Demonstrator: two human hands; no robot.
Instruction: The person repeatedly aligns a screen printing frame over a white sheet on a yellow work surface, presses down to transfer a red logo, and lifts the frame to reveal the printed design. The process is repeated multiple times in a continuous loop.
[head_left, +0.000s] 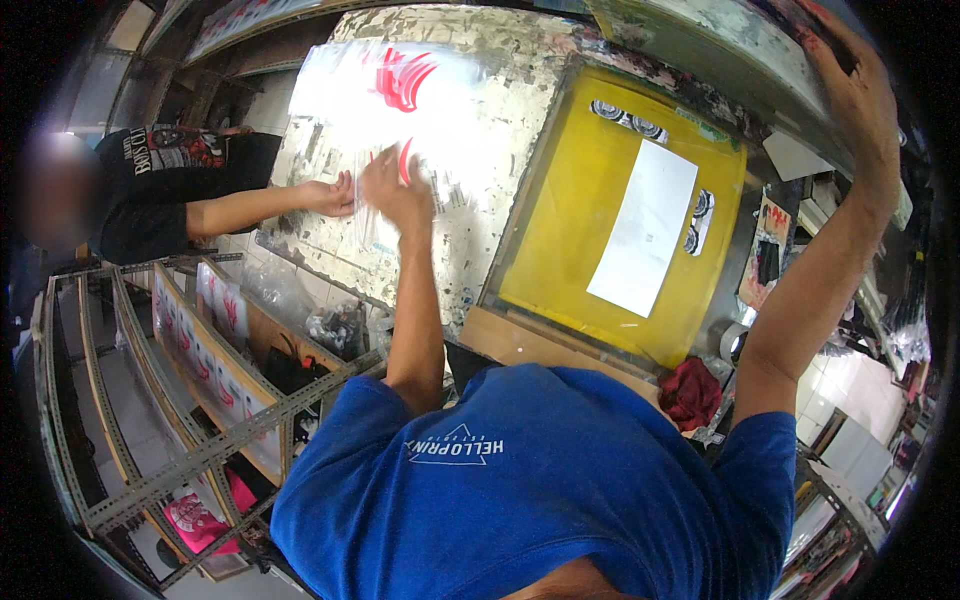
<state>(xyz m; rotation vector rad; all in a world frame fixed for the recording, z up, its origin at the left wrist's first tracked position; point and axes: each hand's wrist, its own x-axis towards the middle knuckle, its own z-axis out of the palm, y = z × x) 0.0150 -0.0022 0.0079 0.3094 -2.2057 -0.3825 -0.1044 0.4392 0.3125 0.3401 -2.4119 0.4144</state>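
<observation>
My left hand (398, 195), smeared by motion, is over the pale, ink-stained table (300, 225), close to a red curved print (404, 160); its fingers do not show clearly. A clear sheet (325, 85) with red strokes lies at the far side of the table, partly lost in glare. My right hand (862, 85) reaches far right, its fingers closed at the edge of a raised, paint-stained frame (700, 65), partly cut off by the picture's rim. Right beside my left hand is a co-worker's hand (335, 195), over the table's left side.
A yellow screen (540, 240) with a white paper (645, 230) and black round motifs lies right of the table. A dark red cloth (690, 393) sits near its front corner. At left, a metal rack (190, 455) holds printed panels; a co-worker in black (165, 190) stands behind it.
</observation>
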